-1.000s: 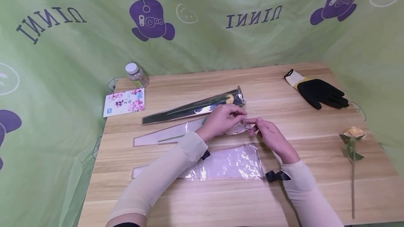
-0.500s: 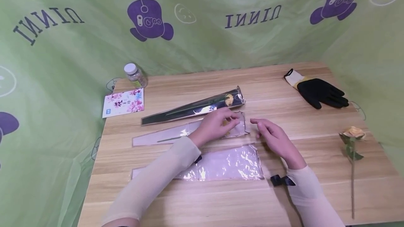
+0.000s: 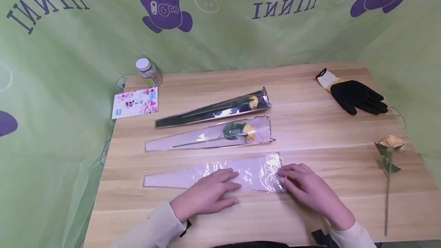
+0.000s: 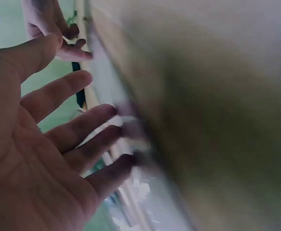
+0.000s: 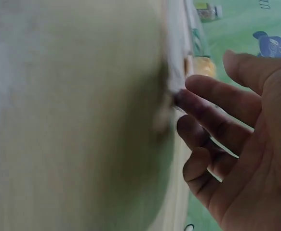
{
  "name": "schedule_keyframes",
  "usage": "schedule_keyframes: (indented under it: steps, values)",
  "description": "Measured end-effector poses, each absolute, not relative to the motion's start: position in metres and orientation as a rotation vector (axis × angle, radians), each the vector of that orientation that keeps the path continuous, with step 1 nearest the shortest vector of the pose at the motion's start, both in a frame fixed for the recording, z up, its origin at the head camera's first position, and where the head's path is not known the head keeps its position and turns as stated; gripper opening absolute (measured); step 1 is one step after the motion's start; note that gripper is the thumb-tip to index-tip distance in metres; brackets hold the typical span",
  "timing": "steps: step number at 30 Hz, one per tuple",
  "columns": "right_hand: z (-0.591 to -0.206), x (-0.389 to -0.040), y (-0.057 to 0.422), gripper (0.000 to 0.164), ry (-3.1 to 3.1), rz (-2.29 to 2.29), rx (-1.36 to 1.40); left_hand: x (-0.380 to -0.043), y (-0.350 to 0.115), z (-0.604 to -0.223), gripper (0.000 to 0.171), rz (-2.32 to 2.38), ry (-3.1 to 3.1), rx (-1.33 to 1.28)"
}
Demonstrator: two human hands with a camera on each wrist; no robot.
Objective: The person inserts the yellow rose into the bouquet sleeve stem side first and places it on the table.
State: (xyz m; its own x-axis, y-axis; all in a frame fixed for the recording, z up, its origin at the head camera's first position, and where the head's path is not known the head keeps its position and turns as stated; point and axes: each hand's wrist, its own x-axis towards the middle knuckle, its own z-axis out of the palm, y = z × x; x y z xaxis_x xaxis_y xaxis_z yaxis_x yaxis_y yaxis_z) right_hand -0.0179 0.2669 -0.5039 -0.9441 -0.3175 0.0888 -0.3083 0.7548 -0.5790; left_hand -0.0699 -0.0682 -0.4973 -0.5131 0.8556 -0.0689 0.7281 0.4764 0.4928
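A flat, tapered clear flower sleeve with a pale lilac backing lies nearest the person. My left hand rests its spread fingers on the middle of it. In the left wrist view, those fingers are nearly straight, their tips at the sleeve's surface. At the sleeve's wide right end is my right hand, fingertips right at the edge. The right wrist view shows its thumb apart from loosely bent fingers. Behind lie a lilac sleeve with a yellow rose inside and a dark sleeve with another rose.
A loose pale-orange rose lies at the right of the wooden table. Farther back is a black-and-white work glove. At the back left stand a white-capped jar and a flowered card.
Both hands have left the open end of the middle sleeve and come down toward the person to the nearest sleeve. The middle sleeve's rose is now in full view.
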Motion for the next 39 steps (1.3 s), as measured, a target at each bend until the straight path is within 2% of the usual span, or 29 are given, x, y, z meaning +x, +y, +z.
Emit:
schedule_keyframes:
  steps: [8, 14, 22, 26, 31, 34, 39]
  values:
    - [-0.509, -0.033, 0.252, 0.023, 2.953, -0.969, -0.487, -0.087, -0.078, -0.504, 0.042, 0.526, 2.526, 1.336]
    - [-0.508, -0.033, 0.249, 0.023, 3.074, -0.934, -0.253, -0.088, -0.077, -0.502, 0.040, 0.533, 2.548, 1.358]
    - [-0.511, -0.035, 0.243, 0.009, 3.033, -0.983, -0.115, -0.089, -0.077, -0.500, 0.041, 0.506, 2.551, 1.342]
    - [-0.510, -0.035, 0.241, 0.014, 3.004, -1.142, -0.174, -0.089, -0.075, -0.501, 0.041, 0.518, 2.545, 1.356]
    - [-0.502, -0.035, 0.238, 0.007, 2.866, -1.376, -0.317, -0.090, -0.075, -0.502, 0.041, 0.500, 2.575, 1.370]
    - [-0.499, -0.034, 0.237, 0.012, 2.842, -1.403, -0.348, -0.090, -0.075, -0.502, 0.040, 0.510, 2.578, 1.378]
    - [-0.501, -0.034, 0.233, 0.011, 2.868, -1.394, -0.385, -0.091, -0.074, -0.502, 0.040, 0.507, 2.591, 1.385]
